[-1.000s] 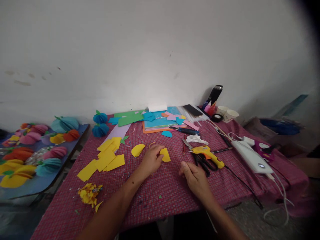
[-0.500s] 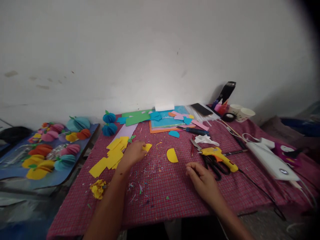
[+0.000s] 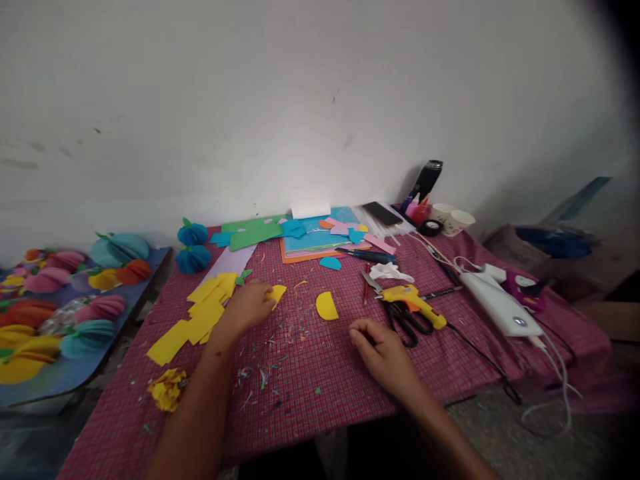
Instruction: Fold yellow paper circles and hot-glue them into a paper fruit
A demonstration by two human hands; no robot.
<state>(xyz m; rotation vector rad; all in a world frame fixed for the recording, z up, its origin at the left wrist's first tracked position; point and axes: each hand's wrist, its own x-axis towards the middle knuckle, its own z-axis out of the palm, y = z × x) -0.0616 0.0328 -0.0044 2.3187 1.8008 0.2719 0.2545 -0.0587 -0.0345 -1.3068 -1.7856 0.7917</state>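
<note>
My left hand (image 3: 250,308) is over the left-middle of the table, its fingers closed at the edge of a yellow paper piece (image 3: 279,294), partly hidden by the fingertips. A yellow paper half-circle (image 3: 327,306) lies flat between my hands. My right hand (image 3: 380,347) rests on the cloth with its fingers curled in, and nothing shows in it. Just beyond it are black-handled scissors (image 3: 407,323) and a yellow glue gun (image 3: 416,304). Yellow paper rectangles (image 3: 206,313) overlap left of my left hand, and a crumpled yellow paper ball (image 3: 167,389) sits by my left forearm.
Blue paper pumpkins (image 3: 193,259) stand at the back left. Green sheets (image 3: 256,233), a stack of coloured paper (image 3: 320,243) and a phone (image 3: 382,214) lie along the wall. Paper cups (image 3: 459,222), a black bottle (image 3: 429,179) and a white power bank (image 3: 500,305) with cables are at right.
The view has turned slightly right, so everything appears shifted left. Both hands keep nearly the same places on the table, the left still at the yellow paper piece.
</note>
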